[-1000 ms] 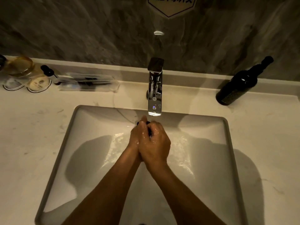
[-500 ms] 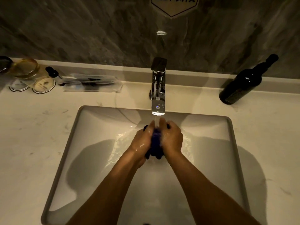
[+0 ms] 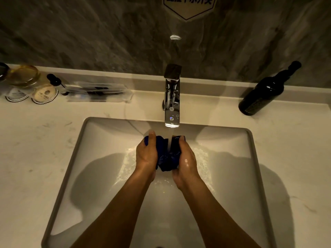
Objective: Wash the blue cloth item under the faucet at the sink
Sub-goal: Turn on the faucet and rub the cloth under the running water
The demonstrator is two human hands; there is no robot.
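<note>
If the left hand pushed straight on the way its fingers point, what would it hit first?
Probably the sink's back wall, left of the faucet; depth is unclear. The left hand points away, gripping the blue cloth.

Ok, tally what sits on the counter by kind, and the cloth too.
Dark bottle: 1
Round paper coasters: 2
Clear tray: 1
Glass jar: 1
Blue cloth, held under the faucet: 1
Total: 6

Seen through a single wide-angle head camera, looking forward and steeply down, close above the left hand (image 3: 146,154) and right hand (image 3: 186,158), with the faucet (image 3: 172,102) just beyond them.
</note>
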